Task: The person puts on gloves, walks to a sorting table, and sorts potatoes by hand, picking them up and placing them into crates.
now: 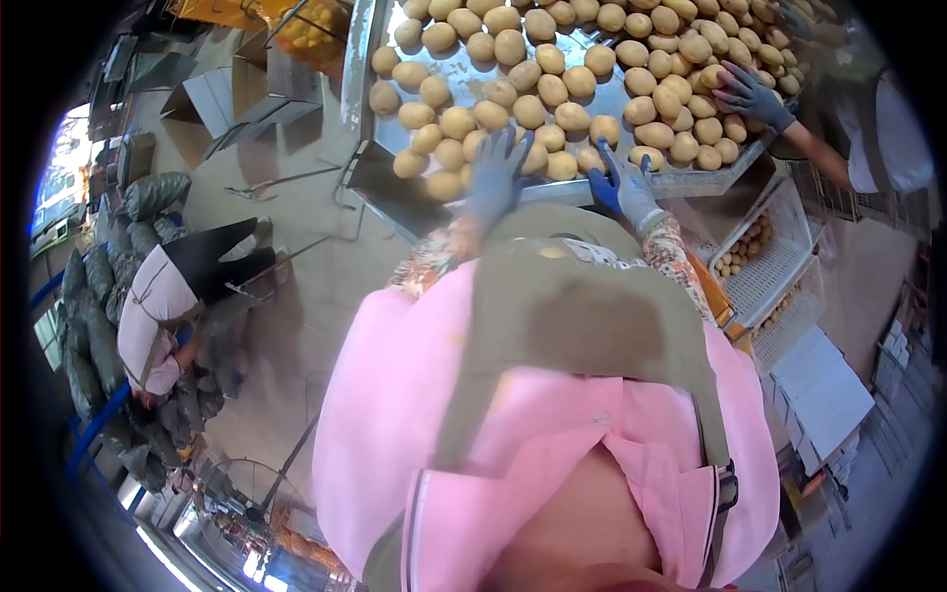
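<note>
Sorting table crowded with potatoes; left hand spread flat on them, right hand loosely open, nothing held; crate barely filled.

A: Cannot read the grip of the left hand in its grey-blue rubber glove: smeared by motion over the pale round potatoes.

B: Same trouble with the right hand in the brighter blue glove: seen from the back only, palm hidden, so no telling open from closed.

A: Cut off by the top edge, the long steel sorting table.

B: Cut too, at the right rim, the co-worker in the white sleeve; only a gloved hand and forearm clear.

A: Too blurred to name, the yellow contents of the orange bin at top left.
</note>
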Demonstrator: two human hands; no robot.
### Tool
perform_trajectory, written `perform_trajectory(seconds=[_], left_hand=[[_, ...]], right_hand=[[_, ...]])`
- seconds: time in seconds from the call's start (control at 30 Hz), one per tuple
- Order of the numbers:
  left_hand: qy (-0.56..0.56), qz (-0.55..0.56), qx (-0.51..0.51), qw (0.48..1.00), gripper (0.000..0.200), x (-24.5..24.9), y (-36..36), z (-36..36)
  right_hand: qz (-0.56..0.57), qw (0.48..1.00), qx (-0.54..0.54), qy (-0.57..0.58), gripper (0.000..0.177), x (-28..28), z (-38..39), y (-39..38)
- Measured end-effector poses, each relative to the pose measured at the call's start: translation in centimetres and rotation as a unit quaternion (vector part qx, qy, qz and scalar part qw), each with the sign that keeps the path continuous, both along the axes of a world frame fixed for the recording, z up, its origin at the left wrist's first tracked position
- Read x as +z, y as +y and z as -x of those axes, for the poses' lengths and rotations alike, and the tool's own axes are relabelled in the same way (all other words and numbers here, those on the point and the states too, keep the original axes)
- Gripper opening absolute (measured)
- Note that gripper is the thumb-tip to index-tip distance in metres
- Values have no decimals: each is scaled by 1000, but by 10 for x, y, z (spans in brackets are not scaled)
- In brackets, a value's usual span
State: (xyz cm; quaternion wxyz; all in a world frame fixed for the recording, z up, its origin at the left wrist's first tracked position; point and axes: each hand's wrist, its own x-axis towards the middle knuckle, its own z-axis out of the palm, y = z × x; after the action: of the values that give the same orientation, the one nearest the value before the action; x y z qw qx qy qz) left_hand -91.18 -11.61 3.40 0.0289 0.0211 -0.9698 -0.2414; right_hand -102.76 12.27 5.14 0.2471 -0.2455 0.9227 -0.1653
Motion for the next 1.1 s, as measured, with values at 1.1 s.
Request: perform_trajectory(seconds=[1.1], left_hand=[[-35, -126, 85, 988, 61, -2, -9, 10]], right_hand=[[12, 951, 66, -301, 46, 57, 37, -6]])
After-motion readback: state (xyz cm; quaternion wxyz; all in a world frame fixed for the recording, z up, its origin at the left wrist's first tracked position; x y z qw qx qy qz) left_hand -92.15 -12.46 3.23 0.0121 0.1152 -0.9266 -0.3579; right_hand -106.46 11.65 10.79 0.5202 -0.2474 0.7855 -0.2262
